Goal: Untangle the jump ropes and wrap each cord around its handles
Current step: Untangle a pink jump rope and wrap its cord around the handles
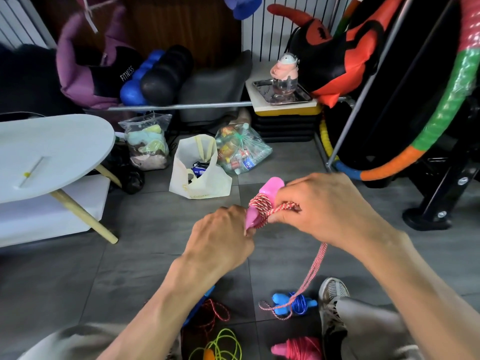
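Note:
My left hand [223,237] grips the lower end of the pink handles [270,187], which point up and away. A red-and-white cord [261,203] is coiled round their middle. My right hand [324,209] pinches the same cord beside the handles; the rest of the cord [315,268] hangs down to the floor. On the floor lie a blue rope wound on its handles [293,304], a pink wound rope [298,348], a loose yellow-green cord [223,344] and a dark red cord [215,311] next to a blue handle [205,298].
A white oval table [52,149] stands at the left. Plastic bags [200,172] sit on the grey tiled floor ahead. A metal rack with a hoop [441,113] fills the right. My shoe [332,292] and knees are near the ropes.

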Demonstrator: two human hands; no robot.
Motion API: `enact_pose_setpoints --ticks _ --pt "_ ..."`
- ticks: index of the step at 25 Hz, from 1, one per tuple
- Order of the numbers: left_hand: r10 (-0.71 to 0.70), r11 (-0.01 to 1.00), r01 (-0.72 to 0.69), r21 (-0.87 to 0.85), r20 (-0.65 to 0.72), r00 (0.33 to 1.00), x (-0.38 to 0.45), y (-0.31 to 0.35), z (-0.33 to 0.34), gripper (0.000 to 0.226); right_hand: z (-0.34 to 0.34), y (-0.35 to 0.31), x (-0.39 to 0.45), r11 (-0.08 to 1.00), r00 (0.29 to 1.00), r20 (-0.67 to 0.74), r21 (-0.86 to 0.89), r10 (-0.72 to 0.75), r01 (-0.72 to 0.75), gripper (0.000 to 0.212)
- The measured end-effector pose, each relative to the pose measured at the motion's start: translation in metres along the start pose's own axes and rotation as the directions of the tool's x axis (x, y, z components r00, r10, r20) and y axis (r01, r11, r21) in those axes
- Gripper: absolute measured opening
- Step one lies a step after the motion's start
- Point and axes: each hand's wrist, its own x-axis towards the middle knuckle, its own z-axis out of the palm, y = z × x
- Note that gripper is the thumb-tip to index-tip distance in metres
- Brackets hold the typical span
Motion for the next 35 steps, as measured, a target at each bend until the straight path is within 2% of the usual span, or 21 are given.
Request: enact_pose_setpoints --ticks 2,5,6,10,12,13,15,18,19,20,21,22,23,24,27,29,31,32,33,35 --pt "0.018 0.998 -0.020 0.060 0.032 0.999 -0.002 0.002 0.001 0.015 -0.003 -0.001 0.003 1.000 1.000 0.021 0.010 -0.009 0.009 0.040" --pt "0.088 0.983 -0.101 0.156 0.089 0.992 -0.006 0.003 0.003 0.020 -0.002 -0.002 0.000 0.968 0.975 0.202 0.247 -0.091 0.040 0.023" --pt "0.123 0.974 -0.141 0.179 0.106 0.987 -0.008 0.004 0.004 0.022 -0.005 -0.001 0.001 0.959 0.969 0.221 0.278 -0.114 0.049 0.021" --pt "0.262 0.924 -0.269 0.272 0.064 0.963 -0.017 0.015 0.003 0.026 -0.006 0.009 0.009 0.993 0.993 0.103 0.112 -0.051 0.040 0.043" --pt "0.302 0.923 -0.301 0.238 0.034 0.953 -0.019 0.016 -0.002 0.022 -0.005 0.016 0.013 0.986 0.995 0.103 0.165 0.003 -0.020 0.052" --pt "0.314 0.930 -0.310 0.198 0.012 0.949 -0.019 0.016 -0.007 0.019 -0.007 0.021 0.014 0.954 0.991 0.137 0.297 0.010 -0.050 0.052" --pt "0.373 0.920 -0.366 0.140 -0.026 0.927 -0.020 0.014 -0.010 0.014 -0.007 0.027 0.016 0.782 0.965 0.259 0.609 -0.041 -0.131 0.038" --pt "0.541 0.840 -0.543 -0.010 -0.069 0.838 -0.030 0.021 -0.007 0.025 -0.003 0.026 0.014 0.533 0.902 0.390 0.811 -0.185 -0.241 0.015" --pt "0.532 0.838 -0.542 -0.061 -0.135 0.836 -0.032 0.023 -0.009 0.030 0.001 0.027 0.012 0.450 0.907 0.369 0.858 -0.205 -0.248 0.006" --pt "0.472 0.850 -0.504 -0.154 -0.203 0.858 -0.031 0.022 -0.013 0.032 0.004 0.029 0.011 0.370 0.925 0.343 0.890 -0.161 -0.266 0.010" --pt "0.376 0.858 -0.438 -0.268 -0.251 0.892 -0.030 0.021 -0.019 0.034 0.005 0.030 0.009 0.267 0.939 0.340 0.911 -0.052 -0.315 0.024" --pt "0.280 0.848 -0.373 -0.376 -0.279 0.919 -0.028 0.019 -0.023 0.033 0.007 0.029 0.007 0.218 0.935 0.342 0.909 0.095 -0.355 0.033" --pt "0.209 0.822 -0.334 -0.462 -0.301 0.931 -0.026 0.018 -0.028 0.030 0.009 0.025 0.004 0.238 0.920 0.319 0.898 0.228 -0.370 0.039" --pt "0.152 0.794 -0.304 -0.526 -0.313 0.938 -0.025 0.016 -0.031 0.024 0.009 0.015 0.004 0.265 0.916 0.293 0.893 0.274 -0.364 0.040" --pt "-0.034 0.741 -0.172 -0.649 -0.291 0.956 -0.018 0.015 -0.032 0.022 0.022 -0.013 0.011 0.171 0.937 0.288 0.931 0.197 -0.322 0.031" --pt "-0.168 0.739 -0.067 -0.670 -0.280 0.945 -0.013 0.012 -0.027 0.033 0.027 -0.025 0.014 0.181 0.922 0.324 0.914 0.213 -0.364 0.027" --pt "-0.262 0.771 0.011 -0.636 -0.301 0.917 -0.012 0.010 -0.024 0.045 0.029 -0.033 0.013 0.133 0.913 0.336 0.919 0.231 -0.371 0.020" --pt "-0.266 0.825 0.042 -0.564 -0.322 0.909 -0.013 0.011 -0.023 0.049 0.029 -0.038 0.011 0.081 0.915 0.332 0.930 0.227 -0.358 0.015" --pt "-0.245 0.897 0.078 -0.436 -0.342 0.907 -0.015 0.014 -0.022 0.052 0.028 -0.045 0.010 0.027 0.910 0.345 0.933 0.230 -0.360 0.014" --pt "-0.154 0.987 0.128 -0.100 -0.327 0.933 -0.019 0.022 -0.016 0.052 0.031 -0.053 0.008 -0.087 0.850 0.411 0.910 0.331 -0.406 0.030"
